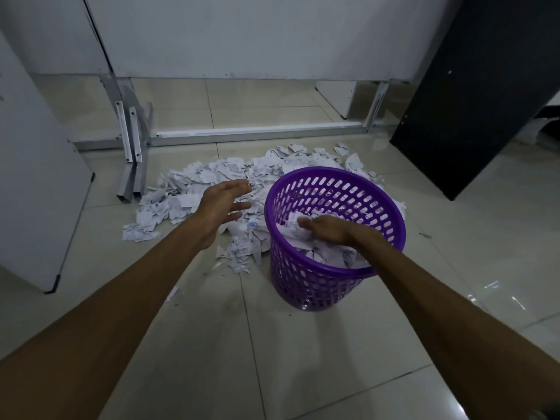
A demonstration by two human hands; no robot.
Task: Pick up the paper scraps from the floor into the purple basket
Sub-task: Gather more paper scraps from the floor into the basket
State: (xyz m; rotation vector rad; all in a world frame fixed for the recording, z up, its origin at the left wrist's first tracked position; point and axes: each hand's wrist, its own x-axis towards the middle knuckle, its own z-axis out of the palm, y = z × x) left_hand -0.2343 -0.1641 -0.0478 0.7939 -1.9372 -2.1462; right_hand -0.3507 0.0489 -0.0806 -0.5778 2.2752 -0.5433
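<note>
Purple basket upright; mouth upward

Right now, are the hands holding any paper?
The left hand holds nothing; it hovers open over the paper scraps on the floor. The right hand is inside the purple basket, on the scraps there; whether it grips any cannot be told.

the floor tiles are looking glossy and smooth, catching pale reflections. the purple basket is showing shiny moulded plastic, perforated with slots. the paper scraps are lying matt, crumpled and torn, faintly printed. the frame legs are showing painted metal with a dull sheen. the black panel is looking matt and flat, the wall smooth
</note>
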